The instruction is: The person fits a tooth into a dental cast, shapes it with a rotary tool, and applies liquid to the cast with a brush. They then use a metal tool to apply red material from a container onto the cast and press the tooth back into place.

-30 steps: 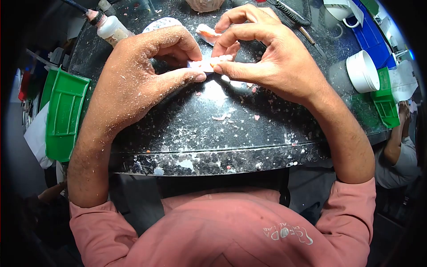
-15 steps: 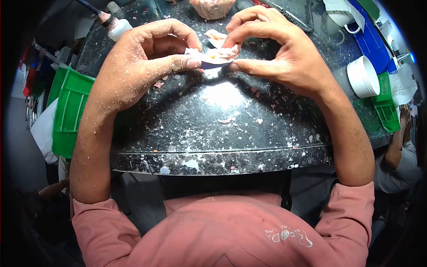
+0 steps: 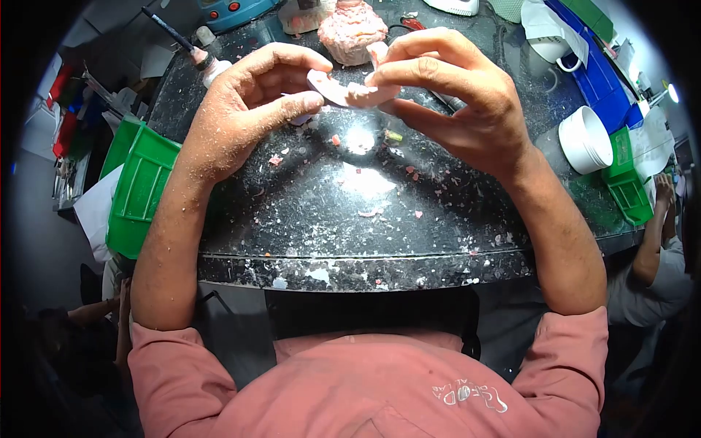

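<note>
We see a pale pinkish-white, curved, arch-shaped piece (image 3: 342,93) raised over the black, white-speckled worktop (image 3: 307,226), between our hands. Our dust-covered left hand (image 3: 237,120) pinches one end with thumb and forefinger; our right hand (image 3: 467,98) grips the other, so the hands stand apart with the piece bridging them. Below it lie pink and white crumbs and a small yellowish-green fragment (image 3: 393,136).

Just beyond stands a rounded pale block topped with rough pink material (image 3: 353,33). Beside our left hand is a white bottle (image 3: 216,71), partly hidden, with a dark-handled tool (image 3: 169,33) at its top. On our right a white round plastic tub (image 3: 583,140) leans over; we cannot tell its contents. Farther up, white paper partly covers a white mug (image 3: 549,50) with dark print too small to read. Green plastic trays flank us, left (image 3: 150,191) and right (image 3: 629,188).

White lettering on our pink shirt (image 3: 350,387) is too distorted to read fully.
</note>
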Demonstrator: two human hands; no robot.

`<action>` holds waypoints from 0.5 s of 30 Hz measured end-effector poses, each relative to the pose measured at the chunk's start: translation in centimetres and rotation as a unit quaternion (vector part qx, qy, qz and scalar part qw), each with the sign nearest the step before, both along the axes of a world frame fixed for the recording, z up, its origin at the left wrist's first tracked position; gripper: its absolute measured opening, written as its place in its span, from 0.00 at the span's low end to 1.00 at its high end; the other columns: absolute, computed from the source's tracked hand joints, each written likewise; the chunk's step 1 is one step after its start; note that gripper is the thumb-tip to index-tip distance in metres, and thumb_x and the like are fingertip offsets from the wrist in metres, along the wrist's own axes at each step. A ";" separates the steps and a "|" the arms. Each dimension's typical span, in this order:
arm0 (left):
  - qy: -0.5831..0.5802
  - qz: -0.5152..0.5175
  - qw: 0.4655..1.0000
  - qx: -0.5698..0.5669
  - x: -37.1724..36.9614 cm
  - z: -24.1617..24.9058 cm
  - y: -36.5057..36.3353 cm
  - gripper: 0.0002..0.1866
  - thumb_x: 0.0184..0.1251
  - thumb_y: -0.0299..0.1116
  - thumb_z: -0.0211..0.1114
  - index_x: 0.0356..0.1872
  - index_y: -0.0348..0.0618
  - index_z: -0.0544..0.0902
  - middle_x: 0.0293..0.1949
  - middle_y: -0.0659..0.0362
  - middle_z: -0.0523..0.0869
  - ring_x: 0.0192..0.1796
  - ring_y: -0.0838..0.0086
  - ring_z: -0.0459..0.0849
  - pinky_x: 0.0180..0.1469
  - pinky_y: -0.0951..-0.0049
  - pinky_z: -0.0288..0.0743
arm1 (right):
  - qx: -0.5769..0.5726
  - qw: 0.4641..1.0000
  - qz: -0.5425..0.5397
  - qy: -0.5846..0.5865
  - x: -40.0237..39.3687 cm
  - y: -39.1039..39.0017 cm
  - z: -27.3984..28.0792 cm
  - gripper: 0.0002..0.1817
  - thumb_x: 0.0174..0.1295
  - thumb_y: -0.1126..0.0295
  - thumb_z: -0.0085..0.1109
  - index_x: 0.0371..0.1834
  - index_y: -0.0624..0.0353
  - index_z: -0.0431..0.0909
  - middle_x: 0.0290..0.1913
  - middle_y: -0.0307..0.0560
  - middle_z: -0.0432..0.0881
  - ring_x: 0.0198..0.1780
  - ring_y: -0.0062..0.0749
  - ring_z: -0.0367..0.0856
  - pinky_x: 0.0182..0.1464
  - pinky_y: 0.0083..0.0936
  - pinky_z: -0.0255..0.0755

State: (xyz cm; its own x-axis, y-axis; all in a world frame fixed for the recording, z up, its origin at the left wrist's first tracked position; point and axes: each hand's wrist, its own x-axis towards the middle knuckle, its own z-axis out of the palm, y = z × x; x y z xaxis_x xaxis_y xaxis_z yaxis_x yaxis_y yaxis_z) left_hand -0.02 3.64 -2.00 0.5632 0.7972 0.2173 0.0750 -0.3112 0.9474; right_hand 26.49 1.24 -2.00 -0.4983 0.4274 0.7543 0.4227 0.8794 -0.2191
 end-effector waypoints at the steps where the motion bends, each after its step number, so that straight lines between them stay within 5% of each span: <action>1: -0.002 0.018 1.000 0.005 0.1 0.0 0.0 0.17 0.66 0.26 0.68 0.55 0.39 0.80 0.50 0.58 0.85 0.55 0.75 0.83 0.58 0.73 0.77 | 0.030 0.999 0.012 0.009 -0.1 0.4 -0.1 0.20 0.45 0.80 0.75 0.44 0.52 0.87 0.44 0.41 0.83 0.48 0.34 0.83 0.51 0.29 0.79; 6: -0.040 0.139 0.981 0.128 -0.1 0.4 0.3 0.13 0.69 0.25 0.66 0.53 0.38 0.82 0.49 0.58 0.86 0.52 0.77 0.83 0.59 0.76 0.75 | -0.035 0.993 0.040 -0.104 -0.6 -0.5 -0.1 0.11 0.47 0.75 0.71 0.32 0.51 0.79 0.35 0.37 0.75 0.43 0.36 0.76 0.45 0.32 0.71; 9: -0.032 0.165 0.957 0.237 -0.1 1.6 -0.3 0.10 0.70 0.25 0.65 0.49 0.37 0.83 0.47 0.59 0.86 0.48 0.80 0.83 0.54 0.78 0.75 | -0.119 0.975 0.041 -0.184 -1.0 -0.9 -0.3 0.16 0.47 0.72 0.75 0.41 0.52 0.83 0.38 0.39 0.79 0.45 0.38 0.77 0.54 0.34 0.69; 12: -0.029 0.190 0.953 0.233 0.7 4.1 -5.0 0.07 0.68 0.26 0.65 0.45 0.37 0.83 0.45 0.60 0.86 0.44 0.82 0.82 0.47 0.79 0.75 | -0.008 0.988 0.036 -0.150 -0.5 -0.8 0.0 0.19 0.49 0.61 0.76 0.43 0.50 0.81 0.40 0.41 0.78 0.48 0.42 0.77 0.52 0.35 0.70; 13: -0.087 0.075 0.982 0.153 -0.6 3.4 -7.3 0.05 0.66 0.27 0.67 0.37 0.36 0.84 0.38 0.58 0.87 0.40 0.78 0.83 0.42 0.76 0.75 | -0.006 0.993 0.027 -0.112 -0.7 -1.6 1.5 0.24 0.47 0.57 0.77 0.46 0.51 0.82 0.43 0.43 0.79 0.51 0.44 0.78 0.56 0.39 0.71; 14: -0.105 -0.155 0.975 0.119 -0.6 2.5 -9.2 0.06 0.63 0.28 0.68 0.30 0.36 0.84 0.33 0.54 0.86 0.37 0.74 0.84 0.40 0.74 0.75 | 0.024 0.997 0.015 -0.067 -1.1 -2.9 3.3 0.24 0.46 0.57 0.77 0.46 0.52 0.82 0.46 0.44 0.80 0.52 0.45 0.79 0.56 0.40 0.72; 15: 0.019 -0.285 0.958 -0.039 0.5 3.7 -12.9 0.13 0.69 0.29 0.64 0.24 0.33 0.84 0.26 0.50 0.85 0.37 0.64 0.87 0.41 0.69 0.79 | 0.020 0.999 0.031 -0.027 -1.9 -4.5 4.8 0.23 0.49 0.57 0.74 0.46 0.54 0.81 0.46 0.46 0.80 0.52 0.45 0.79 0.55 0.40 0.73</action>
